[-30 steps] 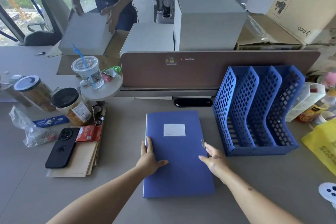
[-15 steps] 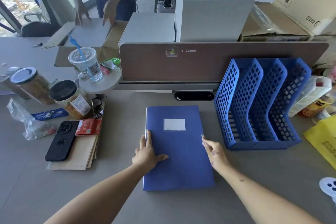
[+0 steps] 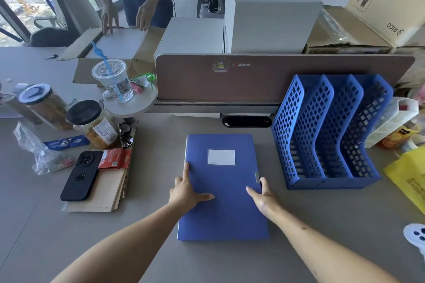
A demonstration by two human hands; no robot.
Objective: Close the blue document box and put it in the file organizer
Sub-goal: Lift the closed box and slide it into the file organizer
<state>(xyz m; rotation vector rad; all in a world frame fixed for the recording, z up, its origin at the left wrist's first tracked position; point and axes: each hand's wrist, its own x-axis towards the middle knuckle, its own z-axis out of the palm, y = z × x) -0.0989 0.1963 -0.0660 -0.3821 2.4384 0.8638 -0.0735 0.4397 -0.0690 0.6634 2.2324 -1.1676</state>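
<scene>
The blue document box [image 3: 222, 213] lies flat and closed on the grey desk, its white label facing up. My left hand [image 3: 186, 192] rests on its left edge, fingers along the side and thumb spread over the lid. My right hand [image 3: 264, 197] grips the right edge by the small clasp, thumb on top. The blue mesh file organizer [image 3: 326, 131] stands upright to the right of the box, its three slots with nothing in them.
A black phone [image 3: 80, 176] lies on brown envelopes at the left, beside snack jars [image 3: 94, 124] and a plastic cup [image 3: 113, 80]. A brown desk divider [image 3: 276, 76] runs behind. A yellow bag [image 3: 409, 174] sits at right. Another person stands across the desk handling cardboard.
My right hand has shifted onto the box's right edge at the clasp. My left hand keeps its place on the left edge. The person opposite laid the white board down.
</scene>
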